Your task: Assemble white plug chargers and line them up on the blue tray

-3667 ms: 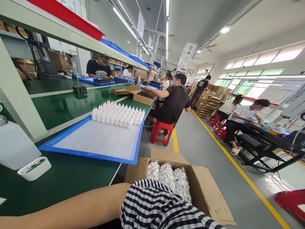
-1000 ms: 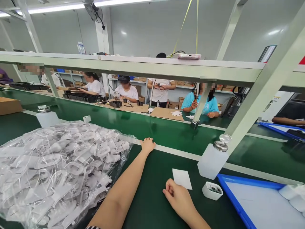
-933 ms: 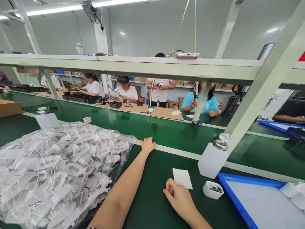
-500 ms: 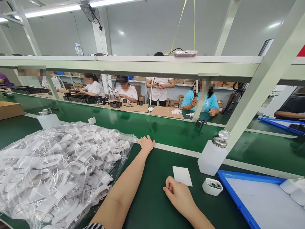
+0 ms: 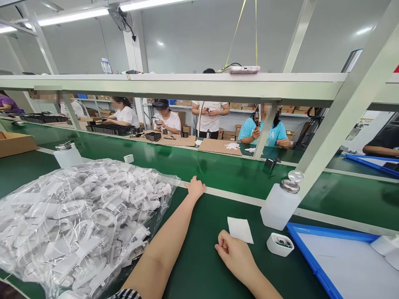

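My left hand (image 5: pixel 195 188) reaches out to the white strip at the far edge of the green table (image 5: pixel 199 257), fingers spread, holding nothing. Closer to me, my right hand (image 5: pixel 233 251) hovers or rests over the table with its fingers curled; whether anything small is between thumb and finger is hidden. Just beyond it lies a white square of paper (image 5: pixel 241 229). To its right sits a small white oval housing (image 5: pixel 279 244) with green parts inside. A big clear plastic bag (image 5: pixel 84 220) full of white plastic parts fills the left side, beside my left forearm.
A white pump bottle (image 5: pixel 280 203) stands beside a blue-rimmed tray (image 5: pixel 311 259) at right. Another bottle (image 5: pixel 67 155) and a cardboard box (image 5: pixel 17 144) are at left. A slanted post and shelf (image 5: pixel 187 88) cross the view. Several people sit beyond the conveyor (image 5: pixel 156 155).
The view has shifted slightly, moving the scene a little to the right. My left hand's fingers look slightly less spread. My right hand keeps its curled pose.
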Demonstrator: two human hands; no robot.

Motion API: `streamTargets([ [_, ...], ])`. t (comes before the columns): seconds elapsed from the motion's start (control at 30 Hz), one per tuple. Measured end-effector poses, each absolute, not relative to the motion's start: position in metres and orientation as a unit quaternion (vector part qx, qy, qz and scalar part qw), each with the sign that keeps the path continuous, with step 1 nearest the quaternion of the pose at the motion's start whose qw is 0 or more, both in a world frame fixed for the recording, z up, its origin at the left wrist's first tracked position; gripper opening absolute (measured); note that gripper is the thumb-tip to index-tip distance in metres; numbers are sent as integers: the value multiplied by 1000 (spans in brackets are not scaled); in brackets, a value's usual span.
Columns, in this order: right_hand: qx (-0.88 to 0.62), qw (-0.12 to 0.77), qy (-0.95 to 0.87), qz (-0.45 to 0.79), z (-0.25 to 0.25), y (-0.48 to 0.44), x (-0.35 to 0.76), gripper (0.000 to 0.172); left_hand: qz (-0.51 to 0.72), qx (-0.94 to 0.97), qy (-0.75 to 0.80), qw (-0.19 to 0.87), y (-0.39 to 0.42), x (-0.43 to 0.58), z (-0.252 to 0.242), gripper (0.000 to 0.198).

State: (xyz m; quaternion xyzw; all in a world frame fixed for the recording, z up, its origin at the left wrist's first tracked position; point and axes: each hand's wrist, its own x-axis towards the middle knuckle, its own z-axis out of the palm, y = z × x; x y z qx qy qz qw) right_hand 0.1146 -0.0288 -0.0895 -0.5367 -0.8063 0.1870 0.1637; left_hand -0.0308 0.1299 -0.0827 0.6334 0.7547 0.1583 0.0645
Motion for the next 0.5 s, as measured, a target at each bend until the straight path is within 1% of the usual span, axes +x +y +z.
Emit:
streamTargets([
  [0.17,-534,159,-810,184,-89,-29,114,14,171,605,773,80,130,-31,-84,31],
  [0.4,-530,160,-812,183,-91,-28,115,13,195,645,733,93,133,-33,-86,35],
  [0.5,-529,158,-813,185,-91,-28,115,13,200,654,723,99,133,-34,-87,34],
])
